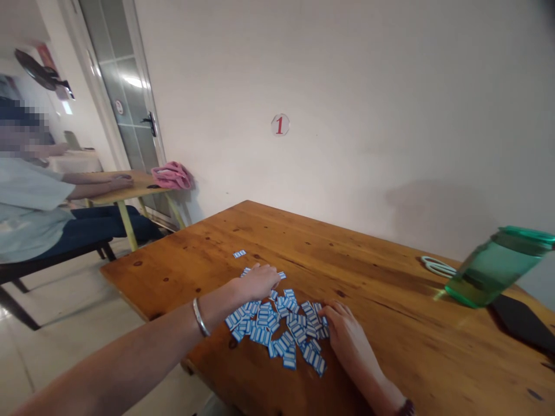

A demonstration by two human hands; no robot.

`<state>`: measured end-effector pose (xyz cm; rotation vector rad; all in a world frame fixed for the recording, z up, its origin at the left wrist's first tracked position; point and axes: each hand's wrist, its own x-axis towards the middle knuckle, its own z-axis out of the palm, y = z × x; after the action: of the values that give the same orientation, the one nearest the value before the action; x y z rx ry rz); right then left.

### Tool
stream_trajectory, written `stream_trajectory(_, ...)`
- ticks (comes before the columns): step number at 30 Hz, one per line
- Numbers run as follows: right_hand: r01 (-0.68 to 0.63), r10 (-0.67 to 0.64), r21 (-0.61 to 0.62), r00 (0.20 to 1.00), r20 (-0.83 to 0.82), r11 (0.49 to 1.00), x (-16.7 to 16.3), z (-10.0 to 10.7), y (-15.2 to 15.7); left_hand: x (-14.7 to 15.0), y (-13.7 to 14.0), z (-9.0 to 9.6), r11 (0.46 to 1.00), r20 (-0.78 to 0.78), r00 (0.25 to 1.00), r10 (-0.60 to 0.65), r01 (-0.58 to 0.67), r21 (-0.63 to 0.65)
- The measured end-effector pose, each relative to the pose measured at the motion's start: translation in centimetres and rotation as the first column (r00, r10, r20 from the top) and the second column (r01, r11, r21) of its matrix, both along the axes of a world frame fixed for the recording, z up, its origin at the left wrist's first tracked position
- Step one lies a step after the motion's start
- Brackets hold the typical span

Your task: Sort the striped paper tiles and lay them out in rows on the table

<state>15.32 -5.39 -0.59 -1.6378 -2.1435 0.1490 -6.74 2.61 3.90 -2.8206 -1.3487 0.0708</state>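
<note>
In the head view, blue-and-white pieces (262, 334) lie in a loose, overlapping heap near the close edge of the wooden tabletop (347, 242), between and under the person's two hands. Their position probably suits easy reach from both sides. One lone piece (239, 253) lies apart, beyond the left hand (260, 279), which is palm down over the far side of the heap. Its fingers curl downward, covering a few pieces; I cannot tell whether that grip pinches anything. The right hand (347, 329) rests at the heap's right edge, fingers bent against the pieces, seemingly bounding that side; whether its grip is pinching one or merely touching is hidden too.

The only clear container is a green translucent bottle (489, 274), well to the right, perhaps set there to leave working room. Its lower part looks darker and yellowish (liquid, maybe, though the tinted wall makes that uncertain). A white cable (437, 267) lies coiled just beside it, and a dark flat object (522, 320) sits near its base.
</note>
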Motion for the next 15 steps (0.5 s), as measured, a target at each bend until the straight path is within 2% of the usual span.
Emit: stream_trajectory(15, -0.009, 0.009, 0.015, 1.000, 0.002, 1.000, -0.31, 0.42, -0.34, 0.22, -0.14, 0.22, 0.999, -0.008, 1.000, 0.028, -0.028, -0.020)
